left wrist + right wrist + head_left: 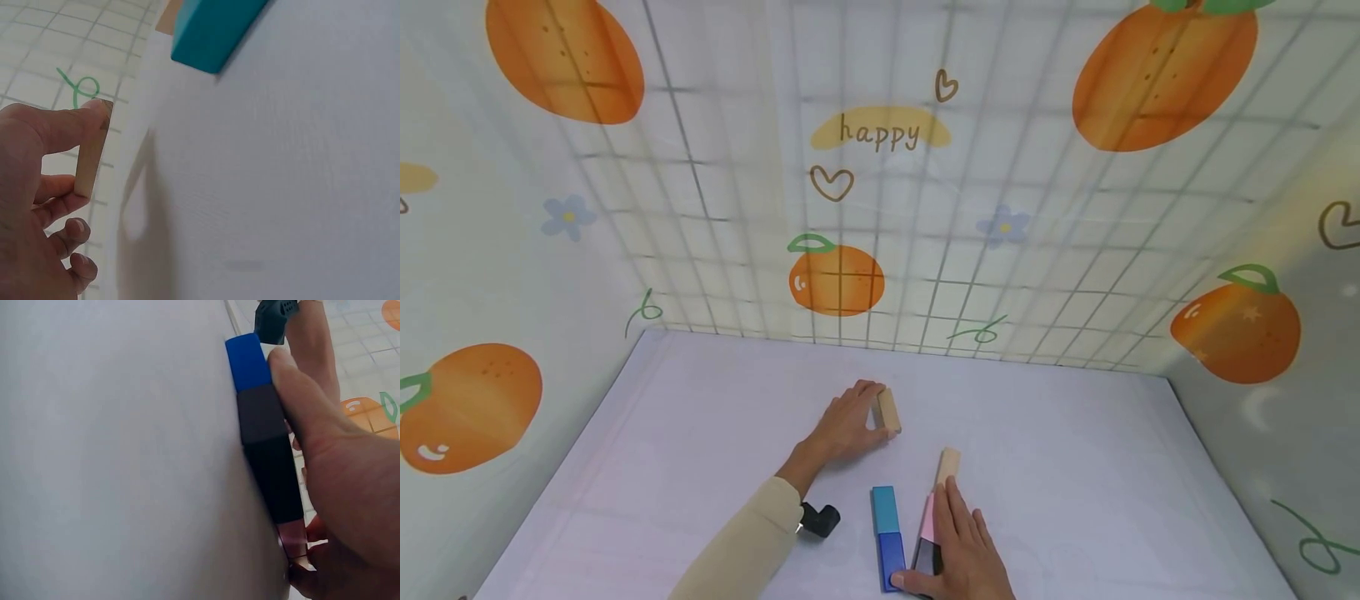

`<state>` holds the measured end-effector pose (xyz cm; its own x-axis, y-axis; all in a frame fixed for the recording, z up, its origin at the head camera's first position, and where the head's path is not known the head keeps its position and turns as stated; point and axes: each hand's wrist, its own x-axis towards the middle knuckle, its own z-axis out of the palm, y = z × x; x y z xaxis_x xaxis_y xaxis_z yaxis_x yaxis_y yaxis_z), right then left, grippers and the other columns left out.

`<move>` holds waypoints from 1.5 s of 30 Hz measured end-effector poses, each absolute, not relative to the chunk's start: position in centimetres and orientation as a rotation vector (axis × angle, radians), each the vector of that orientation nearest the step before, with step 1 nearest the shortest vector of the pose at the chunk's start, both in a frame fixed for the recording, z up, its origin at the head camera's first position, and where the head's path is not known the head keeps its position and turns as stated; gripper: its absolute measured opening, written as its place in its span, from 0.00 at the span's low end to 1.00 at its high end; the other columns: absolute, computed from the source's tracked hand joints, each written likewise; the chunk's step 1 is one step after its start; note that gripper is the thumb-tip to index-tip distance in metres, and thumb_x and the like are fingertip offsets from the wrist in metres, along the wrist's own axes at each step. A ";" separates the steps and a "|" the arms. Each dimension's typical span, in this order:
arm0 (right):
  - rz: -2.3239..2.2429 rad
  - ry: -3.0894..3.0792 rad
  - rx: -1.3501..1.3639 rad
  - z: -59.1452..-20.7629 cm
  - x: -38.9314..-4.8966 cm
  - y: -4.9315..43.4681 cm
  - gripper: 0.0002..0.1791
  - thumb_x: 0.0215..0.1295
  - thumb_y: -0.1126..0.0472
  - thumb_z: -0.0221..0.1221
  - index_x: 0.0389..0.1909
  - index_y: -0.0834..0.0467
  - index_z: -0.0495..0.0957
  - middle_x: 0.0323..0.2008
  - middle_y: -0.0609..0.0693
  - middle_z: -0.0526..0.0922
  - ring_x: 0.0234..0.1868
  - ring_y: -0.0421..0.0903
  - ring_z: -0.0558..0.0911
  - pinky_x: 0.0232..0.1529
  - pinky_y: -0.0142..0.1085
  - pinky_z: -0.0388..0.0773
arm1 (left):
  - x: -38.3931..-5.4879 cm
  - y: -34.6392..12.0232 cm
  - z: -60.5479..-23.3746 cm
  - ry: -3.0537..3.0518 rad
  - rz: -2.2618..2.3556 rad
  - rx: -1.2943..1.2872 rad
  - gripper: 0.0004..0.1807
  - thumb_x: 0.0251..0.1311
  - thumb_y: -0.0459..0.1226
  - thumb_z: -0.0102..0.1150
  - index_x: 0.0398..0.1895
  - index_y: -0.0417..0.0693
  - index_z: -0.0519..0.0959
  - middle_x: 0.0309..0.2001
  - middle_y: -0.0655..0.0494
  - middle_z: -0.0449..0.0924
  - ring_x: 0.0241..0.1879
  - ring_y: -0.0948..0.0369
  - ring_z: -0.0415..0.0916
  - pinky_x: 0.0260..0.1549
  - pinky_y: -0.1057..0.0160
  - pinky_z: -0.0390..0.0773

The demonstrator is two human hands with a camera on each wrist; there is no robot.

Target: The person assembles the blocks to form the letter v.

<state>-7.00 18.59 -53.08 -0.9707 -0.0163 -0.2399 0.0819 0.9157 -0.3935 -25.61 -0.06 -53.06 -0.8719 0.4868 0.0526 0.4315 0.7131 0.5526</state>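
Note:
My left hand (846, 425) pinches a plain wooden block (889, 410) between thumb and fingertips. The left wrist view shows this wooden block (94, 153) tilted between them. My right hand (968, 550) lies over a row of blocks, its fingers extended along a pink block (928, 517) and another wooden block (950, 462). Its thumb touches the near end of a blue block (891, 562). A teal block (885, 508) adjoins the blue one. Dark grey (262, 414) and black (275, 478) blocks sit between blue and pink in the right wrist view; the palm partly hides them from above.
A white tabletop (700, 417) lies beneath everything. Behind it stands a gridded wall sheet (880, 208) printed with oranges, with side panels at left and right. On the left wrist is a black camera (822, 521), beside a beige sleeve (745, 542).

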 end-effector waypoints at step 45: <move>-0.587 2.860 0.028 -53.2 -6.9 18.6 0.82 0.30 0.14 0.63 0.80 0.61 0.48 0.80 0.61 0.43 0.78 0.60 0.53 0.73 0.60 0.46 | -21.9 -1.5 -51.8 2.754 0.957 0.795 0.43 0.58 0.52 0.71 0.74 0.54 0.64 0.71 0.55 0.65 0.68 0.55 0.65 0.65 0.47 0.68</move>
